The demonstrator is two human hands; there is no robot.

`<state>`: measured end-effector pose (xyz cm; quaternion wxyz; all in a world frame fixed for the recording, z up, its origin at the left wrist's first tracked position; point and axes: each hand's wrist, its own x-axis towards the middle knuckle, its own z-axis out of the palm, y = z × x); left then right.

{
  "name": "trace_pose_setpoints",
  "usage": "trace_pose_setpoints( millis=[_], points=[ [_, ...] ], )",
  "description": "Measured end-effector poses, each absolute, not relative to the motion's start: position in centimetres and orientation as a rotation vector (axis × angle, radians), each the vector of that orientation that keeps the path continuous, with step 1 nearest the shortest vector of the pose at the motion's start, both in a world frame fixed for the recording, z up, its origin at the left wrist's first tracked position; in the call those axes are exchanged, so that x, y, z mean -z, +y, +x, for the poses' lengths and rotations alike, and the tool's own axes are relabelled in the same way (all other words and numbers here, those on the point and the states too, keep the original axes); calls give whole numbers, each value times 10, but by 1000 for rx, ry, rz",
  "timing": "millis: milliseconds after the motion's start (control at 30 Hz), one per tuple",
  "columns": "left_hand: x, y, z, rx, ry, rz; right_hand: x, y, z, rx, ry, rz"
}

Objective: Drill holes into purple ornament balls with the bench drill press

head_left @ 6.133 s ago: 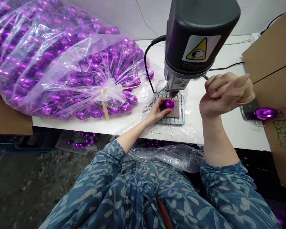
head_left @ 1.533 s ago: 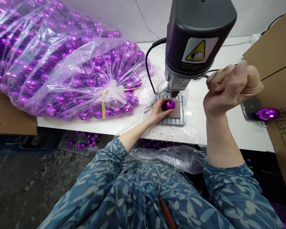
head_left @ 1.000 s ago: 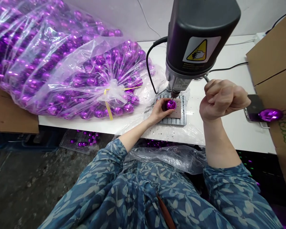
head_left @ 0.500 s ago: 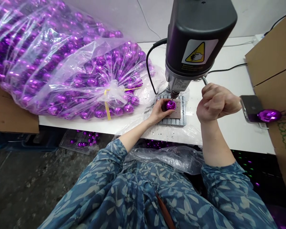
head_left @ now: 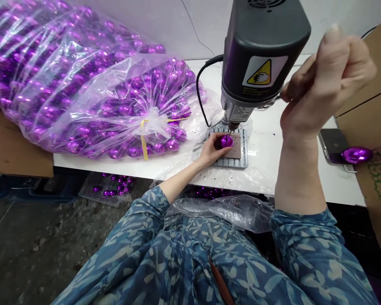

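Note:
A small bench drill (head_left: 263,55) with a dark grey head stands on the white table (head_left: 305,169). My left hand (head_left: 211,149) is closed around a shiny purple ball (head_left: 226,141) that sits on the metal grid base (head_left: 233,154) right under the drill tip. My right hand (head_left: 325,82) is raised beside the drill head, closed in a fist round the drill's feed lever, which is mostly hidden by my fingers.
A big clear plastic bag (head_left: 82,89) full of purple balls lies on the table's left. A cardboard box (head_left: 368,123) stands at right, with a phone (head_left: 332,144) and another purple ball (head_left: 355,154) beside it. Loose plastic (head_left: 228,207) lies in my lap.
My right hand has swung up from beside the table to level with the drill head, still gripping the lever. The left hand keeps the ball under the drill tip.

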<state>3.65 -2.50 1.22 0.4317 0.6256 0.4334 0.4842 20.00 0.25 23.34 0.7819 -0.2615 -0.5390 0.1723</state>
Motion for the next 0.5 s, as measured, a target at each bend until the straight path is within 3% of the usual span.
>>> trace_pose_setpoints(
  millis=[200, 333, 500],
  points=[
    [-13, -93, 6, -1338, 991, 1950, -249, 6, 202, -459, -1210, -639],
    [-11, -158, -31, -978, 627, 2453, -246, 6, 202, -456, -1182, -634],
    [-21, -163, -60, -819, 714, 2718, -247, 10, 200, -460, -1135, -572]
  ],
)
